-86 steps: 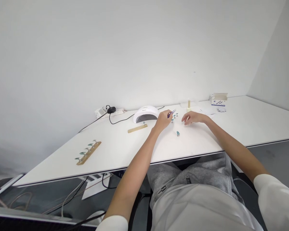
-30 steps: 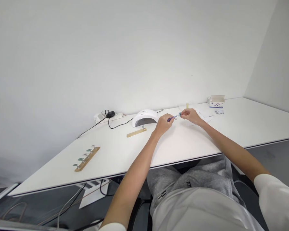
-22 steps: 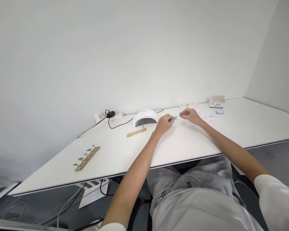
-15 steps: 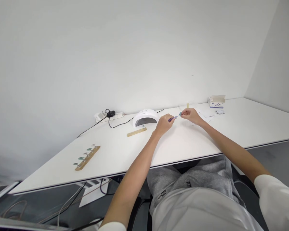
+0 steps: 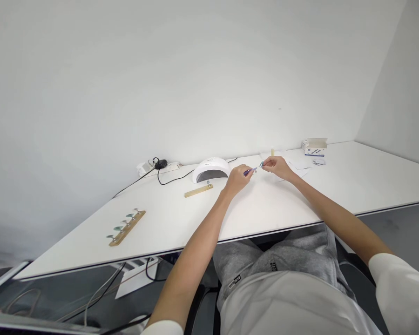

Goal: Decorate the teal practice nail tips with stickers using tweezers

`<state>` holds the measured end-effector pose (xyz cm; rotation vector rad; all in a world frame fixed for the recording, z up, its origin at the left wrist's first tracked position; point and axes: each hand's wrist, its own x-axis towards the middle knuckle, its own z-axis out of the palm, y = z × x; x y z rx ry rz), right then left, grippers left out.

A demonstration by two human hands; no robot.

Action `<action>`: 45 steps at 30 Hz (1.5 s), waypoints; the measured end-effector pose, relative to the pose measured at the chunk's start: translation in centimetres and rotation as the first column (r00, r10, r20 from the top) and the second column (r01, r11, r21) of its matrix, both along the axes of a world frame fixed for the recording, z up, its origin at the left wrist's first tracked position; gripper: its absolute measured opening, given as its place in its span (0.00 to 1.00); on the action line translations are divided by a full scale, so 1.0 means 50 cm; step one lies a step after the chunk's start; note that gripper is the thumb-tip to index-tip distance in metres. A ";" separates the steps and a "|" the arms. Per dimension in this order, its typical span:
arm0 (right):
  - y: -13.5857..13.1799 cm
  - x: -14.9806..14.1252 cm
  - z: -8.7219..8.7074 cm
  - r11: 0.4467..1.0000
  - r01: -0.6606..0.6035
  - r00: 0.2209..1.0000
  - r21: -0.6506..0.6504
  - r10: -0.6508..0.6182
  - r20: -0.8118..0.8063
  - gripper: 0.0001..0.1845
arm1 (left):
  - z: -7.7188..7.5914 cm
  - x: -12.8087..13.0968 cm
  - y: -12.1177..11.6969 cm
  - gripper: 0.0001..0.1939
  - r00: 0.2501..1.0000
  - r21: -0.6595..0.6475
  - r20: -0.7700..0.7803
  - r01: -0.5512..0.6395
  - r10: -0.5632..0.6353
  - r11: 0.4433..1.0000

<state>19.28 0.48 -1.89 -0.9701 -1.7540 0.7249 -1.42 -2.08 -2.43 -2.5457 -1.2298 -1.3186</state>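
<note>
My left hand (image 5: 238, 178) grips purple tweezers (image 5: 250, 170) whose tip points right at a small teal nail tip on a metal stand (image 5: 261, 164). My right hand (image 5: 278, 167) pinches that stand just above the white table (image 5: 181, 218). Both hands meet to the right of the white nail lamp (image 5: 211, 169). A short wooden strip (image 5: 198, 190) with one metal stand lies in front of the lamp.
A longer wooden strip (image 5: 126, 226) carrying several teal nail tips lies at the table's left front. A power strip with black cable (image 5: 156, 165) sits at the back. A small bottle (image 5: 272, 151), papers (image 5: 298, 163) and a white box (image 5: 314, 147) stand at the back right.
Since 2.9 s ago my right hand has lifted a nail stand from the table and brought it to the tweezers' tip. Over the last second both hands have barely moved.
</note>
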 end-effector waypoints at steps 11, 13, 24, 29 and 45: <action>-0.007 -0.001 0.005 1.000 0.000 1.000 0.011 0.000 -0.002 0.09 | -0.002 0.000 0.003 0.12 1.000 -0.016 -0.013 -0.024 0.024 1.000; -0.009 -0.002 0.006 1.000 0.001 1.000 0.009 -0.001 -0.005 0.08 | -0.002 0.000 0.003 0.12 0.999 -0.010 -0.034 -0.039 0.038 0.999; -0.025 -0.004 0.020 0.997 -0.003 0.999 -0.080 0.000 -0.046 0.03 | -0.002 0.000 -0.001 0.13 0.977 0.022 -0.169 -0.127 0.129 0.992; -0.020 -0.002 0.016 0.995 0.003 0.999 -0.098 -0.007 -0.044 0.03 | -0.002 0.001 -0.001 0.13 0.964 0.016 -0.212 -0.158 0.158 0.987; -0.012 -0.003 0.003 0.986 0.003 0.998 -0.167 -0.015 -0.069 0.01 | -0.002 0.008 -0.010 0.14 0.933 0.025 -0.301 -0.199 0.197 0.980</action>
